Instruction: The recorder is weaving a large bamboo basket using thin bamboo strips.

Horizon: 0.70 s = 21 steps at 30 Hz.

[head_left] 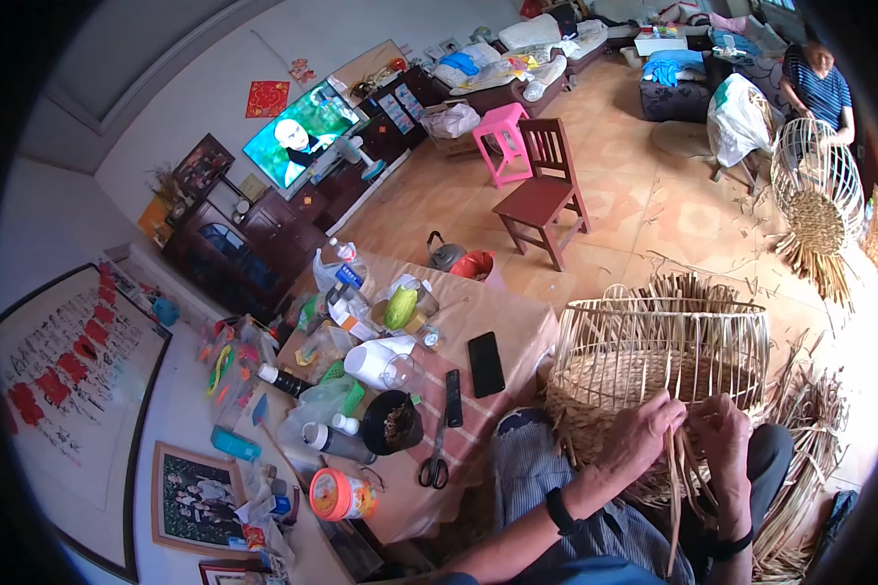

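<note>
A half-woven straw basket (595,400) with a bare upright frame around its top rests against my lap. My left hand (644,429) is closed in a pinch at the basket's near side, with flat straw strands (675,478) hanging down from its fingers. Close beside it, to the right, my right hand (722,439) has its fingers curled together at the same strands. What exactly lies between the right fingertips is too small to make out. Both hands are just below the frame's rim, and dark bands circle both wrists.
To my left stands a cluttered table (507,302) with scissors (434,463), a phone (486,363), a dark bowl (392,421) and bottles. Loose straw (810,429) is heaped at my right. A wooden chair (546,190) stands ahead; another person (818,88) handles a second basket (815,214).
</note>
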{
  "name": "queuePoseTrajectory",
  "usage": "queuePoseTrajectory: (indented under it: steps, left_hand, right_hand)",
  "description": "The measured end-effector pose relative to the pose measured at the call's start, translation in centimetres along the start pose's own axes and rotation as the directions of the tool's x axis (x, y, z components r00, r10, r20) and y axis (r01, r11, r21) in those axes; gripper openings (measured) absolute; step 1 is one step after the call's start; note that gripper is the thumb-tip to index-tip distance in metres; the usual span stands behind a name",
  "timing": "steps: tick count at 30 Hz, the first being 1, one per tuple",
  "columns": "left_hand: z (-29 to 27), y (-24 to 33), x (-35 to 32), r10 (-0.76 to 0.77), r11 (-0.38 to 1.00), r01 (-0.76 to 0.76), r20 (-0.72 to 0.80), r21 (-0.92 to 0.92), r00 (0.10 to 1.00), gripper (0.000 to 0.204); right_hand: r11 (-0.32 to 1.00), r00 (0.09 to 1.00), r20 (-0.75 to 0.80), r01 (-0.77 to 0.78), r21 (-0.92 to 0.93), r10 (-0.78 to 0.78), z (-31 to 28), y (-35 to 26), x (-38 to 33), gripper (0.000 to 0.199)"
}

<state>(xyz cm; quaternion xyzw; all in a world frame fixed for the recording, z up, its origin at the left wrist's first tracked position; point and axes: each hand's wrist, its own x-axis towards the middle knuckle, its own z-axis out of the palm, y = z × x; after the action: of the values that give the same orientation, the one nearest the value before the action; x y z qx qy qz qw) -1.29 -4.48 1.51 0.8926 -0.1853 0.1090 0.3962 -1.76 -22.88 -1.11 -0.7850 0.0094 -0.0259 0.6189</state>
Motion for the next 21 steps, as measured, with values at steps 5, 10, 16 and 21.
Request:
queuePoseTrajectory:
  steps: [5, 10, 16, 21]
  left_hand:
    - [1.7, 0.2, -0.2, 0.048, 0.999, -0.048, 0.007, -0.016, 0.999, 0.024]
    - [2.5, -1.0, -0.1, 0.038, 0.997, -0.038, 0.007, 0.068, 0.999, 0.027]
    - [0.5, -0.3, -0.3, 0.1, 0.992, -0.1, 0.015, 0.078, 0.995, 0.021]
    - [0.4, -0.6, -0.4, 0.143, 0.989, -0.143, 0.002, 0.045, 0.99, 0.012]
  right_hand:
    - [0.993, 0.997, -0.06, -0.046, 0.109, 0.053, 0.5, 0.9, -0.2, 0.017]
    - [0.972, 0.985, -0.169, 0.017, 0.235, 0.023, 1.2, 4.2, -0.4, 0.021]
    - [0.822, 0.965, -0.247, 0.072, 0.565, 0.086, 0.8, 4.5, -0.6, 0.02]
    - [0.756, 0.984, -0.153, 0.03, 0.654, 0.093, -1.3, 4.9, -0.6, 0.023]
